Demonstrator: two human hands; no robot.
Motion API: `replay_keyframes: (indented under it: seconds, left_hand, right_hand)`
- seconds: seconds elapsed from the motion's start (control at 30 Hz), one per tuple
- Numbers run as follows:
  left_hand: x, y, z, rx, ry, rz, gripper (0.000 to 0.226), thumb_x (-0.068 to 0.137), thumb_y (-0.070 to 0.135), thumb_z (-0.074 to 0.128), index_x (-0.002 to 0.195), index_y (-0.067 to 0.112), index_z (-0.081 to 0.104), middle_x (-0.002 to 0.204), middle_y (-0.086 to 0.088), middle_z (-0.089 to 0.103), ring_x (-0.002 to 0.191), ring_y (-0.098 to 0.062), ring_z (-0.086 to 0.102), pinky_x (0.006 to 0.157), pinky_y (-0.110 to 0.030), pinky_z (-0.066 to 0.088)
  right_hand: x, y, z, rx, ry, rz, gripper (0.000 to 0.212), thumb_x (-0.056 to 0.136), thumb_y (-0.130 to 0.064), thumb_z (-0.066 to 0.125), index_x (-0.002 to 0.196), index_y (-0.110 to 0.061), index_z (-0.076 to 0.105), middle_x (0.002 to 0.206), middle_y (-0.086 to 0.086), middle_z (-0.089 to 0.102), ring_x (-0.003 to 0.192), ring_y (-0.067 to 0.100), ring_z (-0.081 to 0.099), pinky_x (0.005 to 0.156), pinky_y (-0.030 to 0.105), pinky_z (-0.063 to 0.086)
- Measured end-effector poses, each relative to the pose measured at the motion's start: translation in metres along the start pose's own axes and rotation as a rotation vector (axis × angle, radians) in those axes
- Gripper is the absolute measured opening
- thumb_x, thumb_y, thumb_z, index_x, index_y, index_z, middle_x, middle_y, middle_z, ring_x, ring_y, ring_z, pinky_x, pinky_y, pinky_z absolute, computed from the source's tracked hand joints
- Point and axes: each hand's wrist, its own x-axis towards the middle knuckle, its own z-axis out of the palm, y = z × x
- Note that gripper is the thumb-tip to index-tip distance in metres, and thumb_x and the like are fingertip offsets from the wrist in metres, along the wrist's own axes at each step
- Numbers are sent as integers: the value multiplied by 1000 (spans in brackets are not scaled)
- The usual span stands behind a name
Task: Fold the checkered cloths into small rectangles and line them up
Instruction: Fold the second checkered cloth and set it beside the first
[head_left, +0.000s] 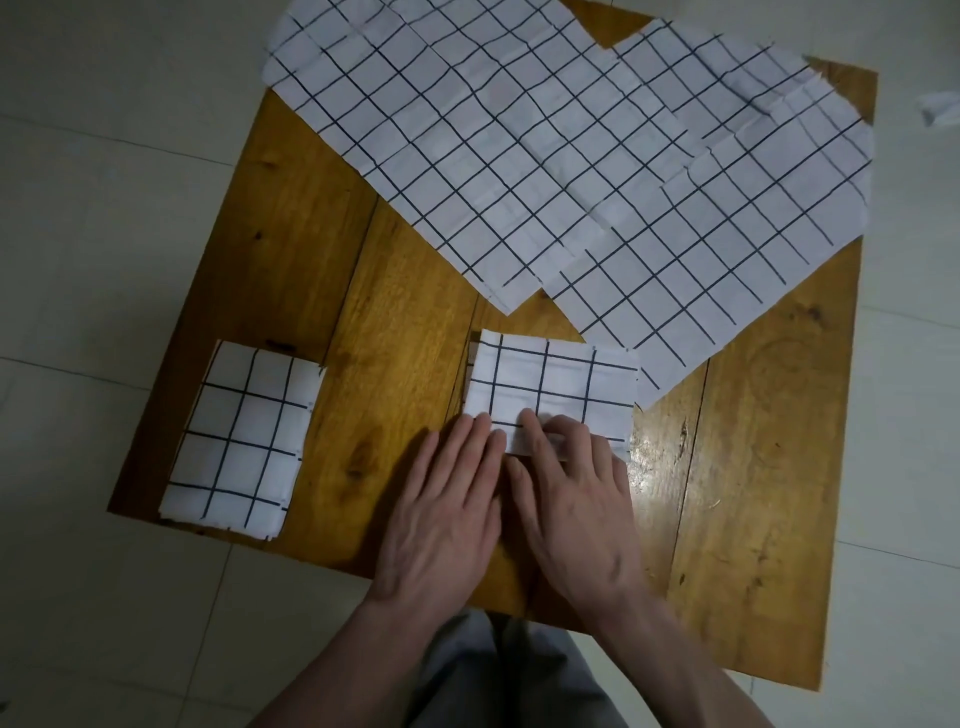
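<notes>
White cloth, dark grid lines, on a brown wooden table (405, 291); one head view, looking straight down. Near the left edge lies a folded cloth (241, 434), a neat rectangle, done and parked; well apart from it, at centre, sits the second cloth (553, 392), also down to a small rectangle, its far right corner lying over the edge of the flat cloths. Left hand (441, 512) is flat, fingers (480, 428) spread and pressing the near left corner; nothing pinched, palm on the wood. Right hand (571, 499) is beside it, fingertips (537, 423) on the near edge, thumb side seeming to nip a thin flap there; whether it truly holds the flap or only flattens it I cannot tell. Across the far half sprawl the unfolded cloths (545, 156), overlapping, at least three by their edges, one corner hanging off the far left.

The step looks like creasing the last fold on cloth two; next, I'd judge, it wants sliding left to sit level with the first, near edges matched; then one sheet pulled free from the pile without dragging its neighbours.
</notes>
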Motion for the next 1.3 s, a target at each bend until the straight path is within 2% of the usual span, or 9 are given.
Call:
replay_keyframes:
  seconds: [0.1,0.17,0.23,0.3,0.57,0.7,0.93,1.03,1.3]
  left_hand:
    - [-6,1,3,16,-26,-12,64,107,40,29,162,8,31,172,-14,23,160,-28,21,124,-53,23]
    - [-9,2,4,12,-38,-15,65,107,41,29,162,8,31,173,-14,20,161,-29,19,125,-55,25]
    - [-10,3,4,-1,-49,-17,66,106,41,29,162,7,31,173,-14,18,161,-29,17,125,-56,28]
    - [-11,4,5,-22,-51,-15,67,105,41,30,162,7,30,174,-14,16,161,-29,16,125,-55,28]
    - [-18,3,6,-64,-73,-20,71,106,40,30,166,5,14,175,-13,9,162,-26,12,126,-48,23]
    - [-18,-4,5,-44,-83,-7,68,109,44,24,166,6,16,175,-13,12,162,-25,14,124,-47,25]
    - [-18,-11,8,-4,-103,8,73,108,49,26,166,7,14,175,-12,12,161,-25,15,124,-49,25]
    - [-19,-11,7,9,-115,-4,73,110,52,17,166,6,14,175,-12,11,162,-26,14,125,-50,24]
    - [-22,-16,7,6,-113,4,70,110,50,14,166,8,17,175,-10,11,162,-24,14,125,-53,26]
  right_hand:
    - [-4,9,1,-15,27,-126,54,111,-44,32,160,-21,41,156,5,46,142,22,43,111,39,41]
    - [-8,16,4,-32,-1,-278,57,113,-40,31,165,-18,30,172,5,28,159,20,22,125,42,27]
    - [-13,20,10,-53,-69,-366,60,114,-43,29,167,-17,19,176,2,11,163,18,8,129,45,20]
    - [-16,23,15,-57,-124,-372,65,113,-48,28,168,-17,12,177,0,4,163,16,4,129,46,20]
    - [-14,32,20,-78,-197,-393,73,111,-58,29,168,-17,9,177,-1,1,163,15,2,129,45,16]
    - [-13,44,17,-85,-206,-399,75,110,-61,29,168,-17,10,177,0,2,163,15,3,130,43,13]
    - [-20,83,6,-109,-209,-318,77,109,-64,20,168,-16,8,177,1,1,163,16,4,129,44,15]
    - [-23,95,4,-105,-216,-288,77,109,-64,19,168,-17,6,177,1,1,163,17,4,128,46,15]
    - [-26,94,1,-67,-212,-241,75,109,-64,17,168,-21,5,177,-4,1,163,14,3,129,50,7]
